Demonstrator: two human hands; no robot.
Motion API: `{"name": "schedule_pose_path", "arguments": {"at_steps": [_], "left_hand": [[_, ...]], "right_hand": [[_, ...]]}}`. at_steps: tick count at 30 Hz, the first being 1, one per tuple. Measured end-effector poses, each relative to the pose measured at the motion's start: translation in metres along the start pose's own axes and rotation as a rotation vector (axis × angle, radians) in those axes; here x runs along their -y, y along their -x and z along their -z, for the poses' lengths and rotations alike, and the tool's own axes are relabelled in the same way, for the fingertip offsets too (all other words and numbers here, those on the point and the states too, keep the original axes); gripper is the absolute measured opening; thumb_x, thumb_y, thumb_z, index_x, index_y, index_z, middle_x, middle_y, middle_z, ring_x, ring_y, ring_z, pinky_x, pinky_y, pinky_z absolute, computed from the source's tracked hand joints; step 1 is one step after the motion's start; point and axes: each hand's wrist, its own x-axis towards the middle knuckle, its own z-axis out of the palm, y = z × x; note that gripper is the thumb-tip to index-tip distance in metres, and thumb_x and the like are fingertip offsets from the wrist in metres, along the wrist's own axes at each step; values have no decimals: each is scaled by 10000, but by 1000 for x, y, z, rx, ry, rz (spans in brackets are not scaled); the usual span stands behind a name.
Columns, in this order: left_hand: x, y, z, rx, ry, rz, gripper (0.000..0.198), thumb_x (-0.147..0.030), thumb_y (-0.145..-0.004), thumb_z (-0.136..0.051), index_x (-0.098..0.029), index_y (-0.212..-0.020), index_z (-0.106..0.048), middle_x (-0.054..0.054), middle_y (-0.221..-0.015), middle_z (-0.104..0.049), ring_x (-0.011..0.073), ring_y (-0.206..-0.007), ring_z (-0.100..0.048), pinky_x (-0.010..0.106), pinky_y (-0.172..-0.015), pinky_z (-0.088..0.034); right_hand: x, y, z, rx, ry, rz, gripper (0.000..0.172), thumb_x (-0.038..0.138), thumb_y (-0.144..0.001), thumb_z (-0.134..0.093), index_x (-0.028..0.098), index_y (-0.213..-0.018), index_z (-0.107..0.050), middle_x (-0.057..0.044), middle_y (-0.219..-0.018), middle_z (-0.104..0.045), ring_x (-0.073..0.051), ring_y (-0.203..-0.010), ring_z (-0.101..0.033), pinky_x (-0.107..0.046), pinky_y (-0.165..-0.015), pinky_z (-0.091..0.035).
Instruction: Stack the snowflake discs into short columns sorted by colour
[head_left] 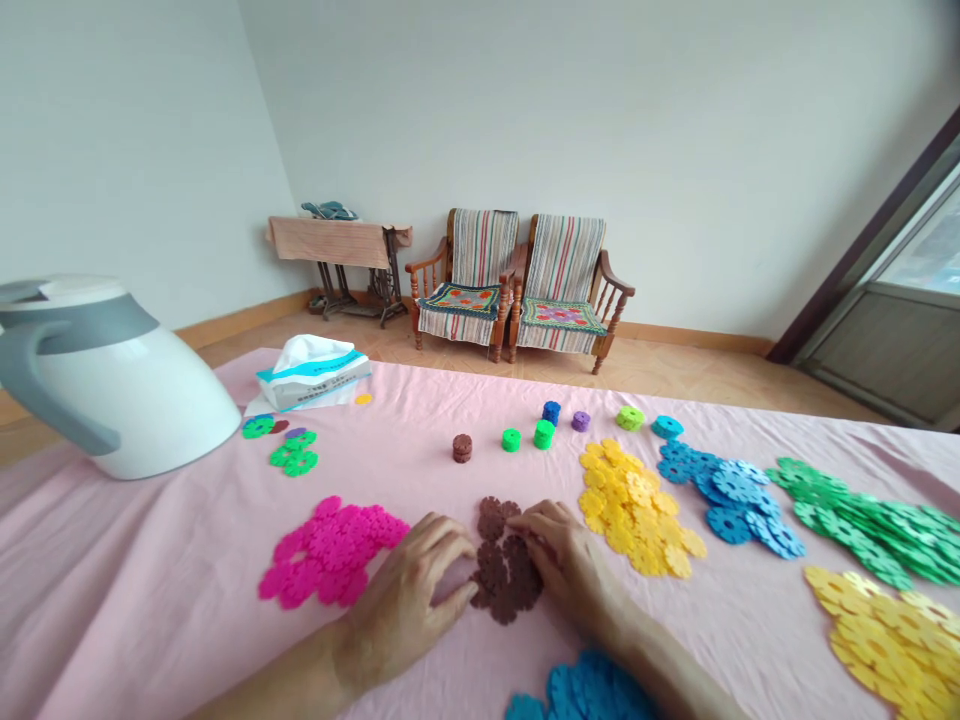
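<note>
My left hand (409,592) and my right hand (564,560) rest on the pink tablecloth on either side of a pile of brown snowflake-shaped plastic discs (504,570). Fingertips of both hands touch the pile's edges. Whether either hand pinches a disc is hidden by the fingers. A magenta disc pile (330,550) lies just left of my left hand. A yellow disc pile (634,505) lies just right of my right hand. A small brown stack (462,447) stands farther back.
A white kettle (105,375) and a tissue pack (313,372) sit far left. Blue discs (724,490), green discs (870,520) and a second yellow pile (892,635) spread right. Small stacks line the back, such as a green stack (544,433). More blue discs (589,690) lie near me.
</note>
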Motion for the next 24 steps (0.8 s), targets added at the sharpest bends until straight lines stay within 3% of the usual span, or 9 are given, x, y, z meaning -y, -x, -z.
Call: {"name": "schedule_pose_path", "arguments": {"at_steps": [5,8,13,20,24], "left_hand": [[-1,1,0,-26,2,27,202,-97,-772,-563,-202,-938,-517,26,-961,-540,180,-941,-501,331,-825,-443],[-1,1,1,-4,-3,20,171,-110,-785,-553,-204,-926,-528,26,-951,-540,185,-936,-502,335,-816,-446],[1,2,1,-11,12,25,169,-123,-794,-545,-215,-935,-542,30,-956,-547,190,-947,-510,334,-827,-453],[7,3,-1,-90,33,75,375,-99,-787,-522,-261,-1122,-480,36,-1099,-526,189,-1054,-494,350,-926,-433],[12,2,-3,-108,44,80,345,-116,-802,-503,-255,-1118,-480,43,-1109,-526,189,-1067,-492,351,-933,-435]], "right_hand": [[-11,-4,-4,-78,7,-108,270,111,-804,-429,198,-975,-620,-50,-899,-586,-159,-846,-551,-281,-750,-432],[-8,-12,-2,-23,94,-117,322,100,-784,-429,201,-1035,-604,-50,-912,-559,-148,-819,-551,-265,-736,-425],[7,-30,6,90,146,-104,249,94,-750,-456,198,-911,-615,-32,-873,-550,-132,-784,-556,-238,-719,-404],[7,-37,0,126,95,-108,201,61,-673,-464,186,-808,-546,-8,-819,-533,-110,-687,-512,-211,-622,-374],[4,-36,-2,95,76,-109,290,51,-667,-453,184,-905,-551,-14,-827,-534,-117,-702,-512,-218,-638,-371]]}}
